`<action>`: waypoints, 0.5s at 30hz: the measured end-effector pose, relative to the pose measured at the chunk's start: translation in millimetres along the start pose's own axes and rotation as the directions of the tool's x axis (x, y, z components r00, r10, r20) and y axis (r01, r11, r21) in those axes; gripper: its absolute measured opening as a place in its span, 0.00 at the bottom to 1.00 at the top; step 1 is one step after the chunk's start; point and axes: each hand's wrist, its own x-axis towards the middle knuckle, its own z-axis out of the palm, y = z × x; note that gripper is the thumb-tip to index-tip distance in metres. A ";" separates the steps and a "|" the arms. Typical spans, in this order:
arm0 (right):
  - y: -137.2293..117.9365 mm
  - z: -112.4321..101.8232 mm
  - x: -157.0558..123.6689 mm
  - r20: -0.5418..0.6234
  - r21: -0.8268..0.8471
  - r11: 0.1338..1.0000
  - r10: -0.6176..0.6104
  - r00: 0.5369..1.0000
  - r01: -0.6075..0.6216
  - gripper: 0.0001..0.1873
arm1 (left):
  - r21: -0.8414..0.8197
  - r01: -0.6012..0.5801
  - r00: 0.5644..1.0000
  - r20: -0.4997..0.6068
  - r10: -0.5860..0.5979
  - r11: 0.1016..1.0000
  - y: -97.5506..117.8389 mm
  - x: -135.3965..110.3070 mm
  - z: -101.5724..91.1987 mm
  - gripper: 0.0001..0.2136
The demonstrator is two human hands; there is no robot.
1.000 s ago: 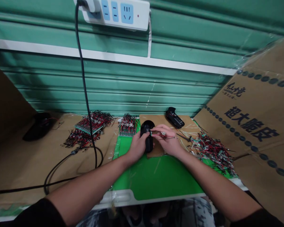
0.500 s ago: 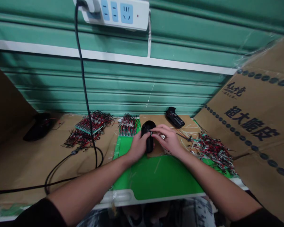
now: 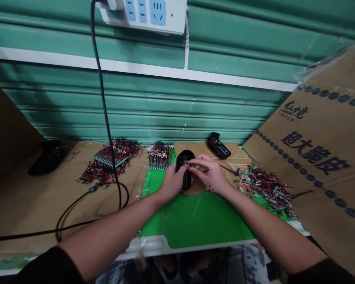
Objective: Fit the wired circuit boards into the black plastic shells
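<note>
A black plastic housing (image 3: 185,156), rounded at its top, stands out over the green board in front of me. My left hand (image 3: 173,182) is closed round its left side, the thumb resting on its front. From the right, my right hand (image 3: 208,173) has its thumb and index fingertips pinched together at the housing's middle, close to my left thumb. A small silvery piece shows at those fingertips, too small to name. Farther back lies a similar black housing (image 3: 219,146) with an open inside and thin wires.
Wired circuit boards lie in a left stack (image 3: 111,156), a middle bundle (image 3: 160,156) and a tangled right pile (image 3: 269,189). A black cable (image 3: 105,106) hangs from the power strip (image 3: 148,15) across the left side. A cardboard box (image 3: 316,157) walls the right; another black housing (image 3: 49,157) lies far left.
Both hands stay at the black housing. The right hand's fingers have shifted slightly against it, and the view has tilted a little.
</note>
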 end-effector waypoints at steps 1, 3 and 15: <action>-0.5 1.2 -0.1 -0.007 0.060 0.997 0.052 0.999 -0.052 0.11 | -0.004 -0.001 1.000 -0.009 0.001 1.000 0.4 -0.2 0.5 0.18; -1.4 3.8 -0.1 -0.037 0.201 0.968 0.162 0.986 -0.151 0.13 | -0.020 -0.004 1.000 -0.024 0.004 1.000 1.6 -1.1 2.1 0.17; -4.4 10.6 3.0 0.133 0.392 0.781 0.474 0.870 -0.486 0.23 | -0.020 -0.069 0.997 -0.019 0.069 0.997 2.3 -6.7 6.3 0.19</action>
